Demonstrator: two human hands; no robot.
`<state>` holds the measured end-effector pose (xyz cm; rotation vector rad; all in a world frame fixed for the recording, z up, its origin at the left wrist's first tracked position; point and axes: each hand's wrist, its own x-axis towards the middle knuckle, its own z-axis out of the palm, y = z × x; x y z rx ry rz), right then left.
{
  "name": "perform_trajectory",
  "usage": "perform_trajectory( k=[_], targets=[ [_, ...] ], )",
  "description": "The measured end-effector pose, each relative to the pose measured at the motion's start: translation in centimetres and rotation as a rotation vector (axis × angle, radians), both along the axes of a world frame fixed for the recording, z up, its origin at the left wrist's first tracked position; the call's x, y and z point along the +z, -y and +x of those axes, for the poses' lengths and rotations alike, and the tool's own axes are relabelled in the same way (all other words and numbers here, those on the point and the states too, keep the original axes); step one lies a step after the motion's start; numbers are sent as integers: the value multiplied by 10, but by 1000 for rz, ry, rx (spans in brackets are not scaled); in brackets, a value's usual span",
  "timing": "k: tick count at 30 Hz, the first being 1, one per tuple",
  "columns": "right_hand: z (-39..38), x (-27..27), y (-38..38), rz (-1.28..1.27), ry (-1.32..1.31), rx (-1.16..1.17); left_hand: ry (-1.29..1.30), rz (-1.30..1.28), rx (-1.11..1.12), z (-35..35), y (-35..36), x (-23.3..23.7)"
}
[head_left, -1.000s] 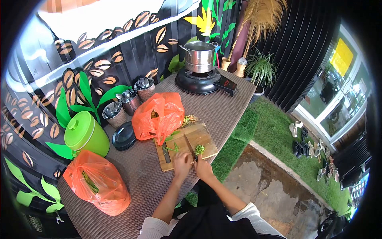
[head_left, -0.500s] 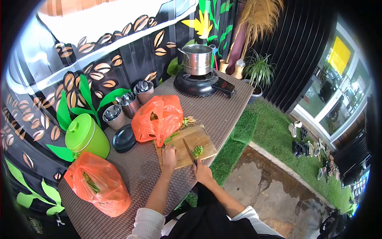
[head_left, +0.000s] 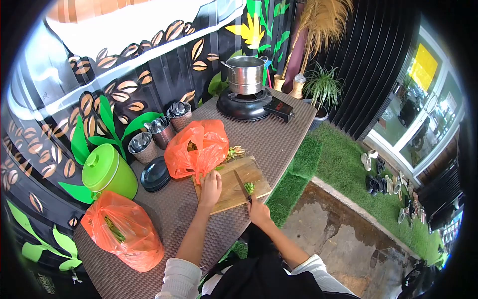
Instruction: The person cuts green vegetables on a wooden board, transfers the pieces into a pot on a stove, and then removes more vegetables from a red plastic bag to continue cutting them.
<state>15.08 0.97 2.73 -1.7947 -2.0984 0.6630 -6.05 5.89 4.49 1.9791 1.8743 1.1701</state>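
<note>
My right hand (head_left: 259,212) grips a knife (head_left: 243,184) by its dark handle. The blade lies over the wooden cutting board (head_left: 229,193), pointing away from me. Just right of the blade is a small heap of chopped greens (head_left: 249,188). My left hand (head_left: 211,187) is over the board's left part, fingers curled, at the lower edge of an orange plastic bag (head_left: 196,149). What those fingers hold, if anything, is hidden. Leafy stems with pale root ends (head_left: 235,152) stick out between this bag and the board.
A second orange bag (head_left: 127,234) with greens stands front left, near a green lidded container (head_left: 109,172). Black plates (head_left: 155,174) and cutlery cups (head_left: 162,132) line the wall side. A steel pot (head_left: 246,74) sits on a black stove (head_left: 244,104) at the far end.
My left hand has moved up the board to the bag's edge. The knife and right hand have shifted slightly right, and the blade now lies closer beside the chopped greens.
</note>
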Motion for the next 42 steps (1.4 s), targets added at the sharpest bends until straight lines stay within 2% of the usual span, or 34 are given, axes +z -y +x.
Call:
perform_trajectory(
  k=[1, 3, 7, 10, 15, 22, 25, 27, 28, 30, 36, 42],
  targets=[
    [0, 0, 0, 0, 1, -1, 1, 0, -1, -3, -1, -3],
    [-1, 0, 0, -17, 4, 37, -235, 72, 112, -8, -1, -6],
    [-8, 1, 8, 15, -1, 85, -307, 81, 126, -9, 3, -3],
    [-7, 1, 9, -9, -7, 154, -291, 49, 90, -4, 8, 4],
    [4, 3, -8, -32, 23, 0, -26, -139, -130, 10, 13, -5],
    [1, 3, -1, -19, 4, -32, -16, 48, -179, 28, 22, -31],
    [1, 6, 0, -53, -5, -30, 113, -71, -266, 34, 23, -39],
    [0, 7, 0, -64, 3, -12, 286, -250, -281, 39, 26, -41],
    [-1, 8, 0, -65, 4, -13, 287, -250, -283, 41, 27, -41],
    [-1, 10, -2, -100, 8, 10, 118, -59, -263, 45, 30, -41],
    [-1, 17, -4, -106, 35, 69, 107, 122, -111, 63, 34, -45],
    [-12, 13, 10, -74, 75, 7, 74, 68, -57, 67, 37, -44]
  ],
)
